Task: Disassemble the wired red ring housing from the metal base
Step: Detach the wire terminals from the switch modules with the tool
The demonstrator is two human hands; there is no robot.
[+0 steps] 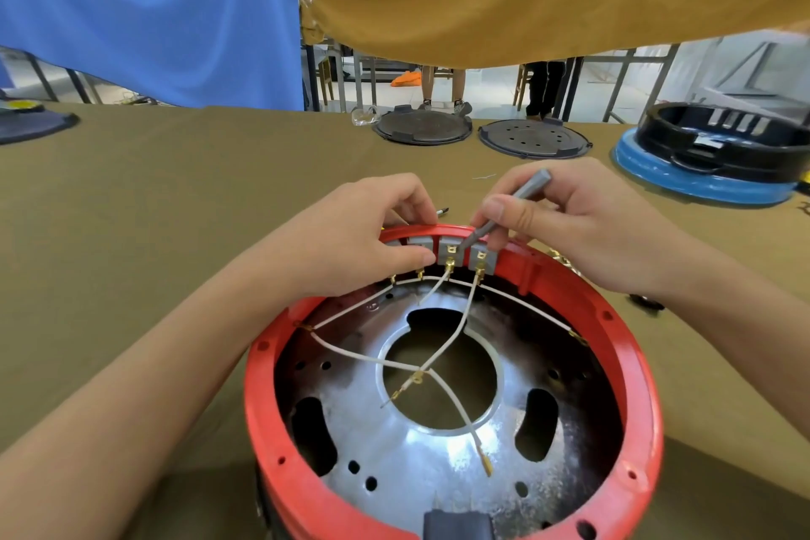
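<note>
The red ring housing [631, 364] stands on the table in front of me, around a shiny metal base [394, 452] with a round centre hole. White wires [456, 329] with brass terminals cross over the base and run to a grey terminal block [451, 242] at the ring's far rim. My left hand [368, 232] pinches the far rim and the block's left part between thumb and fingers. My right hand [565, 219] holds a thin grey screwdriver [508, 206] like a pen, its tip down at the block.
Two dark round lids [423, 128] [534, 138] lie at the table's far edge. A black pot body on a blue ring [719, 153] stands far right. Blue and mustard cloths hang above. A person's legs stand beyond the table.
</note>
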